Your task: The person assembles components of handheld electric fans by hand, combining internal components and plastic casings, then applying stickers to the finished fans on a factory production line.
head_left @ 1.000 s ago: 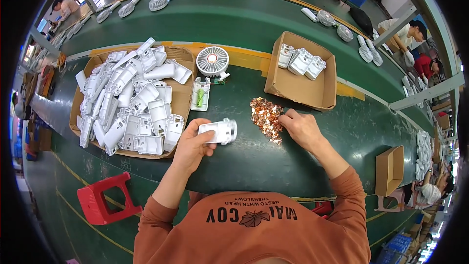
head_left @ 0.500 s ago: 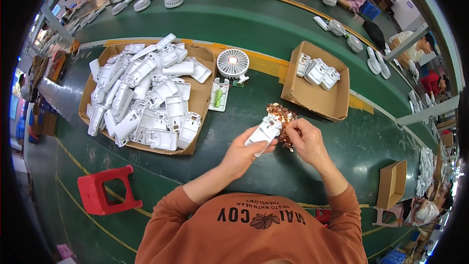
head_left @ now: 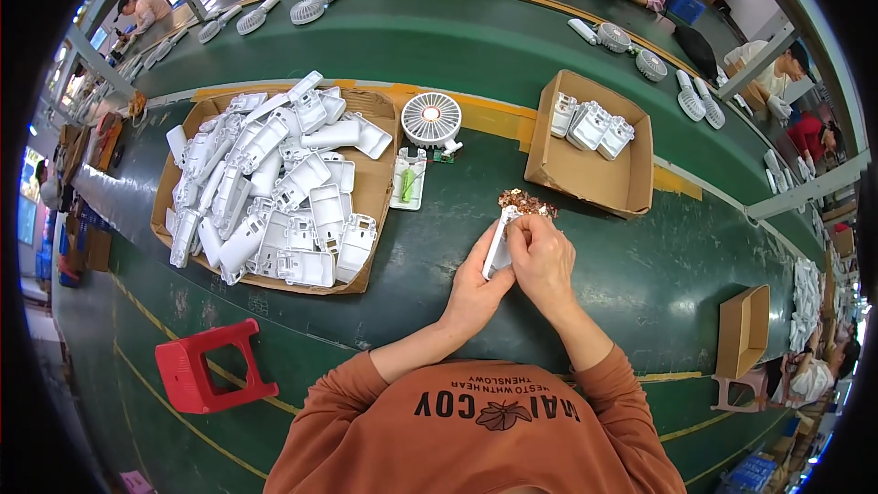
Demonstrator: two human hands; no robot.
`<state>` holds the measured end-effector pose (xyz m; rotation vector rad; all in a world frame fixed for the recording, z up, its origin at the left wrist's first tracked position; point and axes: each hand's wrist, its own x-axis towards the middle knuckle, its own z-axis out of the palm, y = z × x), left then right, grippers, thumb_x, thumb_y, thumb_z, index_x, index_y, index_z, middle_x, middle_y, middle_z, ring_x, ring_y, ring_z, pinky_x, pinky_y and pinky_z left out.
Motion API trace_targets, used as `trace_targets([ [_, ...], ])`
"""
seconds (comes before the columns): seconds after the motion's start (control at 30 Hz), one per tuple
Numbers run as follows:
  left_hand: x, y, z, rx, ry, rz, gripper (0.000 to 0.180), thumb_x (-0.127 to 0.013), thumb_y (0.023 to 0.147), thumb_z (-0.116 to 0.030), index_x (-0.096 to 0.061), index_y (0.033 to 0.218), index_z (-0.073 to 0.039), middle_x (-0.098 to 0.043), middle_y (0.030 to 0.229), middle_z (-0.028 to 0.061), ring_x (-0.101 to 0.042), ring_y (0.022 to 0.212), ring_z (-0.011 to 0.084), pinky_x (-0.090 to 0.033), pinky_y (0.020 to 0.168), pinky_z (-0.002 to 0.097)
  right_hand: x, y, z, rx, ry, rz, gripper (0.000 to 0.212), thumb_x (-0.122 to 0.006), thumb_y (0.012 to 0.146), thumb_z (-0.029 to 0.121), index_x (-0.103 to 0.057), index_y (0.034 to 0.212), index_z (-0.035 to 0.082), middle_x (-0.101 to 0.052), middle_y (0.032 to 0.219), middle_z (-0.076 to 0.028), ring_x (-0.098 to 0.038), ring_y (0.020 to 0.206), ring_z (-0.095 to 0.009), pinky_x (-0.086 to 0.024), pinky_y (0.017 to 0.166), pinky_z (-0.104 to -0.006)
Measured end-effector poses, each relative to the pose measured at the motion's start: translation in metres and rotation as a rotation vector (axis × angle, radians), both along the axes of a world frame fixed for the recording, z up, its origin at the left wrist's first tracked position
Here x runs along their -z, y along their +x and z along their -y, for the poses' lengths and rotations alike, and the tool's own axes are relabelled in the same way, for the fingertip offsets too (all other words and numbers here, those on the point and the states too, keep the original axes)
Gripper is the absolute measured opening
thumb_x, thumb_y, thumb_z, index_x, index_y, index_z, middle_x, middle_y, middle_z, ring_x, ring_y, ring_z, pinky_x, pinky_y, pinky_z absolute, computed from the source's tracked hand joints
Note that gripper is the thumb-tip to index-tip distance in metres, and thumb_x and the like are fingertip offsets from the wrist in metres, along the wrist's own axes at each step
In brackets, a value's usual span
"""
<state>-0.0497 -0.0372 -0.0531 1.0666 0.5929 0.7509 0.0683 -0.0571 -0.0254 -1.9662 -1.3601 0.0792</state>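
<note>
My left hand point(head_left: 477, 285) grips a white plastic handle shell point(head_left: 497, 249), held tilted on its edge above the green table. Closed in a pinch at the top end of that shell, my right hand point(head_left: 543, 261) hides whatever its fingertips hold. Just beyond both hands lies a pile of small copper-coloured metal pieces point(head_left: 528, 204), partly covered by them. To the left, a cardboard tray point(head_left: 373, 178) is heaped with similar white shells point(head_left: 274, 165). A shallow cardboard box point(head_left: 594, 185) at the far right holds several white shells point(head_left: 593, 127).
A round white fan head point(head_left: 432, 121) and a shell with a green piece point(head_left: 408, 181) sit beside the tray. Handheld fans point(head_left: 318, 5) line the green belt beyond. A red stool point(head_left: 212, 368) stands at lower left, an empty carton point(head_left: 743, 333) at right. Co-workers sit across the belt.
My right hand has moved left from the copper pieces onto the shell. My left hand has turned the shell up on its edge. Fans on the belt appear shifted left.
</note>
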Motion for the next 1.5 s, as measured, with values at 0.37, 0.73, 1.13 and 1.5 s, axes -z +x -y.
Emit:
trace_targets([
  [0.37, 0.001, -0.009, -0.002, 0.023, -0.051, 0.043, 0.054, -0.051, 0.085, 0.002, -0.034, 0.136, -0.002, -0.051, 0.121, 0.0055, -0.051, 0.107, 0.0116, -0.042, 0.091, 0.0263, -0.014, -0.001, 0.0, -0.045, -0.014, 0.006, 0.008, -0.065, 0.077, 0.01, -0.061, 0.082, 0.006, -0.059, 0.071, -0.008, -0.06, 0.065, -0.027, -0.046, 0.064, -0.0372],
  [0.73, -0.011, -0.014, -0.026, 0.187, -0.097, -0.209, 0.02, -0.049, 0.095, -0.017, -0.054, 0.105, 0.0, -0.063, 0.088, 0.0059, -0.063, 0.073, 0.0109, -0.053, 0.061, 0.0236, -0.025, 0.02, 0.011, -0.344, -0.143, -0.27, 0.018, -0.063, 0.078, 0.01, -0.06, 0.093, 0.0, -0.061, 0.082, -0.012, -0.06, 0.071, -0.024, -0.047, 0.065, -0.0316],
  [1.13, -0.019, -0.019, -0.017, 0.174, 0.043, -0.284, 0.024, -0.046, 0.097, -0.022, -0.057, 0.098, -0.001, -0.062, 0.078, 0.0033, -0.061, 0.065, 0.0078, -0.05, 0.054, 0.0218, -0.027, 0.024, 0.014, -0.438, -0.197, -0.24, 0.017, -0.06, 0.079, 0.009, -0.059, 0.093, 0.0, -0.06, 0.083, -0.012, -0.06, 0.073, -0.027, -0.047, 0.065, -0.0336],
  [1.5, -0.021, -0.024, -0.013, 0.137, 0.221, -0.373, 0.02, -0.048, 0.095, -0.017, -0.056, 0.099, 0.0, -0.063, 0.073, 0.0062, -0.063, 0.061, 0.0115, -0.05, 0.052, 0.0255, -0.021, 0.018, 0.016, -0.423, -0.171, -0.24, 0.016, -0.061, 0.078, 0.009, -0.061, 0.091, 0.0, -0.06, 0.077, -0.011, -0.058, 0.066, -0.023, -0.046, 0.061, -0.0318],
])
